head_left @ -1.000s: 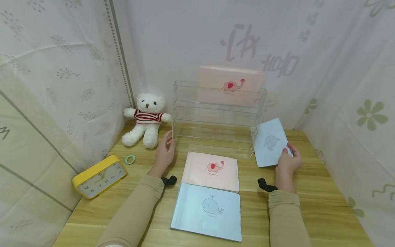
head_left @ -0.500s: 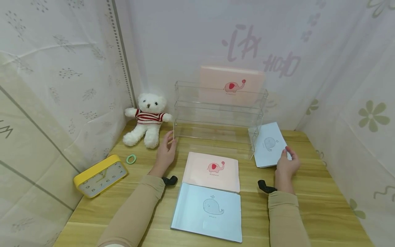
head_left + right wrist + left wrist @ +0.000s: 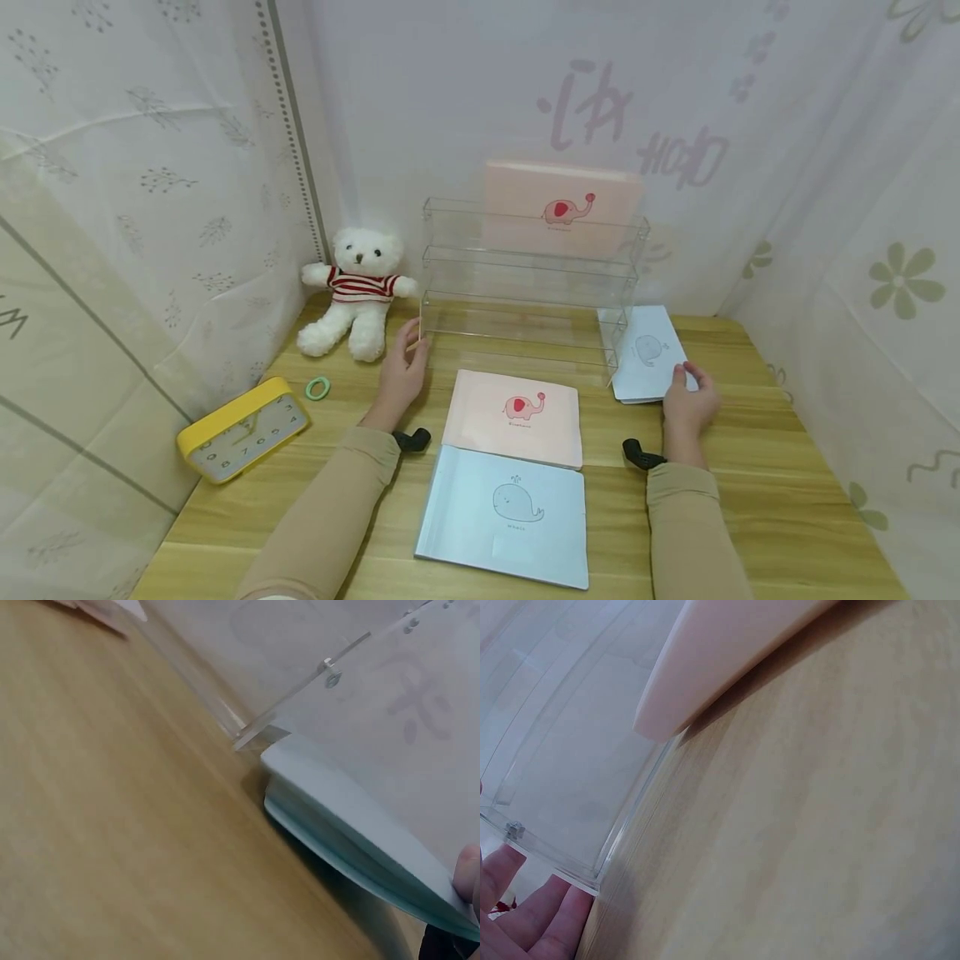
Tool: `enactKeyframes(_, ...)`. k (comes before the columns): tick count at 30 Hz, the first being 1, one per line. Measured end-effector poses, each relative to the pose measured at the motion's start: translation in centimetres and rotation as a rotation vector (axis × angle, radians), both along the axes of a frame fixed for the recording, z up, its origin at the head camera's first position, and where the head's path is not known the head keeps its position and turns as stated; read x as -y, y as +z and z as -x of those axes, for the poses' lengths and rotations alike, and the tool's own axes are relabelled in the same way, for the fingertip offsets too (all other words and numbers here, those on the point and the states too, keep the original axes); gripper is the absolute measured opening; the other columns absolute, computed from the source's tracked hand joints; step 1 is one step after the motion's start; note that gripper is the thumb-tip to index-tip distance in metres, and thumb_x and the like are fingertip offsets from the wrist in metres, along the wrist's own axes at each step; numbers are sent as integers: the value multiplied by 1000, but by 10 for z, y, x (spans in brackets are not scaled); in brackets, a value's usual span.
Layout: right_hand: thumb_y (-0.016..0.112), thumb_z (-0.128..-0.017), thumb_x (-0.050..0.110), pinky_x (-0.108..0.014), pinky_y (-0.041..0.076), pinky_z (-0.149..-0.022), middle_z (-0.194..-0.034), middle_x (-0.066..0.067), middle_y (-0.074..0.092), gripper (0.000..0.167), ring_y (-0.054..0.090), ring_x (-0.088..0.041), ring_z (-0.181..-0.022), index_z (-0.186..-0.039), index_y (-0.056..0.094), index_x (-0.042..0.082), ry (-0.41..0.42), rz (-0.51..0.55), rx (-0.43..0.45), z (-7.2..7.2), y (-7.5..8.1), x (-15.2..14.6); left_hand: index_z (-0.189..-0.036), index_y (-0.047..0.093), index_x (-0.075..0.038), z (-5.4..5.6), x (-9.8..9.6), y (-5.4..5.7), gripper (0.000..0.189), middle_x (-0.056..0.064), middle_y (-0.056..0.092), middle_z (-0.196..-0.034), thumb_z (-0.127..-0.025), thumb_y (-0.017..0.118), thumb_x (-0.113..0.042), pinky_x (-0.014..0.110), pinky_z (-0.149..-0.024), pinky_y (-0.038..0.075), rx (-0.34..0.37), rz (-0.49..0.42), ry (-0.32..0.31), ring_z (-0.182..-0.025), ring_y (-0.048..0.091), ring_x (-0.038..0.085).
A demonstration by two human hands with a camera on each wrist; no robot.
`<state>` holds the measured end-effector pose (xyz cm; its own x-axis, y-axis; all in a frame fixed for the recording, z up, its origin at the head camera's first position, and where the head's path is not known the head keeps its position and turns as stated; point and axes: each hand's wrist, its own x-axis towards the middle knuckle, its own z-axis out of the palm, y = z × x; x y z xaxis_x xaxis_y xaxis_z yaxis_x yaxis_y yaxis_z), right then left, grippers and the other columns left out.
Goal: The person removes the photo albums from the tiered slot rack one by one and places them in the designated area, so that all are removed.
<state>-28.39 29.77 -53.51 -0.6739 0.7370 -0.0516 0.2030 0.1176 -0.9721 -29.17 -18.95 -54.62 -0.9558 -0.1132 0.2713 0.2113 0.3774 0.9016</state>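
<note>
My right hand (image 3: 692, 406) pinches the right edge of a light blue whale notebook (image 3: 647, 354), its thumb on the cover. This notebook lies close over the table, its left edge right at the clear acrylic tiered stand (image 3: 525, 321). The right wrist view shows its covers slightly apart at the edge. My left hand (image 3: 401, 371) holds the stand's left side panel near the base; in the left wrist view several fingers (image 3: 544, 911) lie against the panel's outer side. A pink elephant notebook (image 3: 517, 417) and another blue whale notebook (image 3: 517, 512) lie flat between my forearms.
Another pink elephant notebook (image 3: 517, 200) stands upright in the stand's top tier. A white teddy bear (image 3: 363, 287) in a striped sweater sits left of the stand. A green ring (image 3: 317, 388) and a yellow clock (image 3: 243, 429) are at the left. Patterned curtains surround the table.
My right hand has moved left and slightly down, carrying the blue notebook toward the stand and tilting it flatter. The left hand stays at the stand's side.
</note>
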Motion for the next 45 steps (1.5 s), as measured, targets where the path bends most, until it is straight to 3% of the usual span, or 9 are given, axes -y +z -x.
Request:
enactKeyframes(8, 63, -112, 30, -56, 31, -134, -161, -22, 60, 43, 47, -43, -158, -144, 68, 2, 104, -193, 69, 0, -7, 0, -165, 46, -22, 1, 0, -2, 49, 25, 61, -157, -118, 54, -32, 67, -109, 57, -21, -7, -2, -134, 69, 50)
enactKeyframes(17, 66, -106, 26, -61, 32, -125, -150, -31, 65, 39, 52, -56, -144, -133, 72, 0, 118, -386, 105, -1, -9, 5, -165, 46, -21, 0, 1, -2, 50, 26, 61, -157, -117, 55, -34, 67, -108, 58, -20, 6, 4, -134, 69, 51)
enactKeyframes(31, 63, -107, 27, -60, 29, -119, -148, -29, 67, 38, 51, -53, -133, -134, 72, 1, 131, -463, 158, -3, -8, 11, -166, 45, -18, 2, 1, -3, 51, 27, 61, -156, -118, 54, -33, 67, -108, 57, -30, -1, 1, -133, 69, 51)
enactKeyframes(35, 64, -105, 24, -60, 29, -122, -149, -30, 67, 37, 51, -55, -136, -132, 73, 1, 100, -438, 108, -2, -8, 15, -166, 45, -20, 3, 2, -1, 50, 27, 61, -157, -118, 54, -31, 67, -108, 57, -22, 7, 5, -133, 70, 50)
enactKeyframes(40, 65, -103, 22, -61, 26, -131, -156, -30, 60, 36, 46, -52, -150, -132, 73, 1, 49, -459, -42, 1, 3, 23, -166, 44, -20, 2, 1, 1, 50, 28, 59, -158, -117, 55, -27, 68, -109, 56, -10, -5, -8, -135, 68, 51)
enactKeyframes(45, 65, -106, 22, -64, 34, -130, -158, -24, 59, 33, 47, -46, -154, -129, 73, -1, 136, -474, -228, 5, 33, 36, -166, 44, -17, 0, 0, 0, 51, 27, 60, -158, -117, 54, -28, 67, -111, 56, -6, -11, -2, -136, 67, 52)
